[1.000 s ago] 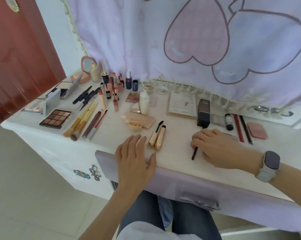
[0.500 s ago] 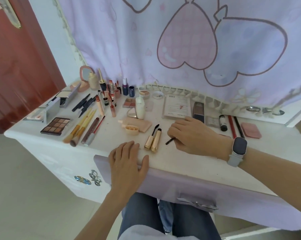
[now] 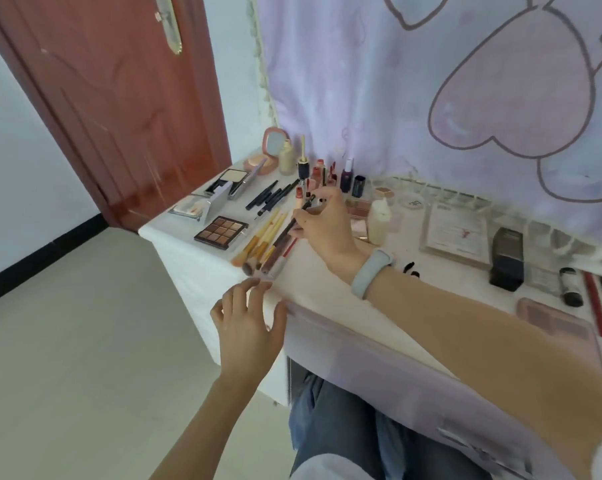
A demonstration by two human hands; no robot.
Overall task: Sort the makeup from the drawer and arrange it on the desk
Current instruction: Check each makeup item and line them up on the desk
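Observation:
My right hand (image 3: 322, 225) pinches a thin black makeup pencil (image 3: 298, 213) and holds it over the row of brushes (image 3: 263, 239) on the left part of the white desk (image 3: 330, 271). My left hand (image 3: 249, 323) hovers at the desk's front edge with fingers spread and relaxed, holding nothing. Black pencils (image 3: 270, 197) lie grouped behind the brushes. An eyeshadow palette (image 3: 221, 232) lies left of the brushes. The drawer front (image 3: 379, 362), covered in lilac cloth, stands below the desk edge.
Bottles and lipsticks (image 3: 322, 173) stand along the back by a round pink mirror (image 3: 273, 143). A white bottle (image 3: 379, 220), a card (image 3: 457, 233), a black box (image 3: 507, 258) and a pink compact (image 3: 552, 320) lie to the right. A red door (image 3: 119, 109) stands left.
My right hand has carried the black pencil from the desk's middle to the left, over the brushes. My left hand has lifted off the desk edge. The view has swung left.

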